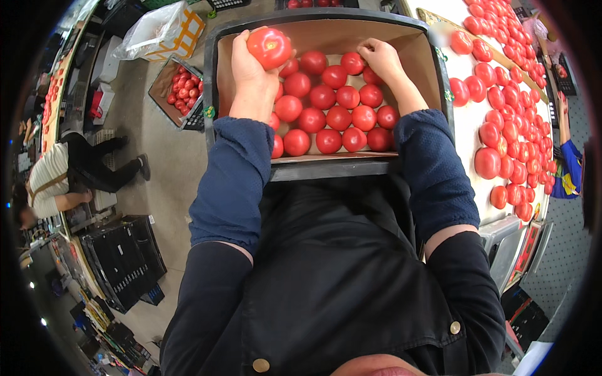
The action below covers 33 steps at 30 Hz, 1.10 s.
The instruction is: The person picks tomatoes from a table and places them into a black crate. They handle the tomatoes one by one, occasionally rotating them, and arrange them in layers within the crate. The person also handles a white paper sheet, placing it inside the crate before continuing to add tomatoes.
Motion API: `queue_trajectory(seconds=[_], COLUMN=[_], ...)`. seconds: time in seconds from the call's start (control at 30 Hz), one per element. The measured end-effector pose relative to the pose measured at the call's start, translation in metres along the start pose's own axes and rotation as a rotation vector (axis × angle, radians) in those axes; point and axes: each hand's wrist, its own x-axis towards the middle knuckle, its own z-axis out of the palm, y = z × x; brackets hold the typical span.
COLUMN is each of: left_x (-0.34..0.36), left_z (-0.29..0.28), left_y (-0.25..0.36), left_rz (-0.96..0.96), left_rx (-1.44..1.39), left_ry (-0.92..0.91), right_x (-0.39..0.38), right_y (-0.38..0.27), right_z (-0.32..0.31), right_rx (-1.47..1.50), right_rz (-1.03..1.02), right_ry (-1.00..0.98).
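My left hand (248,72) is closed round a large red tomato (269,48), held up over the left side of a black crate (335,170). Brown liner (338,42) covers the crate's inner walls. Loose red tomatoes (323,97) lie in rows across its bottom. At the far right of the crate, my right hand (384,61) has its thumb and fingertips pinched together, just beside and above another tomato (352,63). Whether anything small sits in that pinch, I cannot make out.
On my right, a pale table (471,128) carries many tomatoes. A smaller crate of tomatoes (183,89) stands on the floor at left, near a plastic-lined white bin (157,32). Black crates (125,260) are stacked at lower left. A person (69,169) bends nearby; another person's blue sleeve (569,169) shows far right.
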Motion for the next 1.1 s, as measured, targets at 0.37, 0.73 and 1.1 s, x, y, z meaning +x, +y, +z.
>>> queue_trajectory(seconds=[0.37, 0.73, 1.1], left_x=[-0.081, 0.012, -0.002], left_z=[0.031, -0.006, 0.005], left_y=[0.039, -0.037, -0.038], left_rz=[0.121, 0.197, 0.101], left_rx=[0.277, -0.015, -0.094], left_ry=[0.005, 0.001, -0.063], right_x=[-0.025, -0.011, -0.014], right_y=[-0.011, -0.018, -0.029], right_z=[0.049, 0.085, 0.082], right_rx=[-0.211, -0.725, -0.903], right_rz=[-0.47, -0.304, -0.209], right_ry=[-0.194, -0.337, -0.453])
